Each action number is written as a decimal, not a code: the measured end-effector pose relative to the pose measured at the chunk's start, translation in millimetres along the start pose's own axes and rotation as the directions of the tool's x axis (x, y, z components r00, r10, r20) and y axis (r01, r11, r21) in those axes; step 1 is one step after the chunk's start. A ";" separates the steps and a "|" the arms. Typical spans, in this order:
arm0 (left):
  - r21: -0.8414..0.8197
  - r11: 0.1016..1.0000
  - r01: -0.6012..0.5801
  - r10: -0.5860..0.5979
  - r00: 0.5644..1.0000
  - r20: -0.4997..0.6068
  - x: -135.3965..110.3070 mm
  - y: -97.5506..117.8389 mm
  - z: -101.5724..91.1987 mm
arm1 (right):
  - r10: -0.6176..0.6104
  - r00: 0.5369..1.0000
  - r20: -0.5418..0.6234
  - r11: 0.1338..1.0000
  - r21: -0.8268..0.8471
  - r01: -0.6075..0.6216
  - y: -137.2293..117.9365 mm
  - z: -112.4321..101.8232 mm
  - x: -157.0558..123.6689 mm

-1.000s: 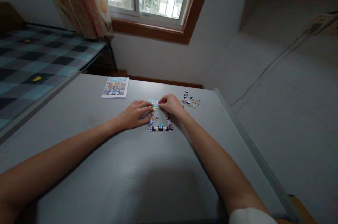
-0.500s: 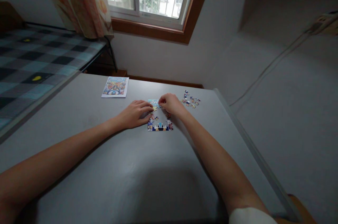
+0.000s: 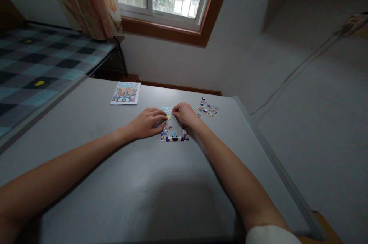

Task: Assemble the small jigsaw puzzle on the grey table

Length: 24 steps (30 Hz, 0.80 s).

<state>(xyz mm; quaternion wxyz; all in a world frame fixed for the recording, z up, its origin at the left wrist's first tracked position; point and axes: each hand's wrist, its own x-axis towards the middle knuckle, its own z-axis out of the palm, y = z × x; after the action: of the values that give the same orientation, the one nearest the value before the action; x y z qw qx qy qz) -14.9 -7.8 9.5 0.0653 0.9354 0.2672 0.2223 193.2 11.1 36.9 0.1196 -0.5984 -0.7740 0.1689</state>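
Observation:
A partly assembled jigsaw puzzle (image 3: 174, 137) lies on the grey table, a frame of colourful pieces around a gap where the tabletop shows. My left hand (image 3: 148, 123) rests flat at its left side, fingers apart, the fingertips touching the left edge and a yellowish piece (image 3: 168, 117). Over the upper right part, my right hand (image 3: 184, 112) has thumb and forefinger pinched together on a small puzzle piece, mostly hidden by the fingers. The right hand and wrist cover some of the puzzle's right side. One loose dark piece (image 3: 170, 127) sits inside the frame.
Several loose puzzle pieces (image 3: 208, 109) are scattered to the right of my right hand. A printed picture sheet (image 3: 125, 93) lies at the back left of the table (image 3: 129, 182). Beyond are a bed (image 3: 57, 56) on the left, a window and a wall with a cable.
My right hand has shifted very slightly left and down over the top of the puzzle, still pinched. My left hand stays in place, and the view has tilted a little.

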 end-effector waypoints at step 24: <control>0.007 1.000 0.014 -0.014 1.000 0.011 0.1 1.0 -1.3 | 0.306 0.865 -0.397 0.951 0.080 -0.299 116.0 -91.4 -8.2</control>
<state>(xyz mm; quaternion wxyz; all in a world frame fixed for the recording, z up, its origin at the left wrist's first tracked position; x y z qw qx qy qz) -14.9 -8.6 10.9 0.0649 0.9349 0.2743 0.2158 333.5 40.3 73.6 0.2539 -0.7332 -0.6275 0.0642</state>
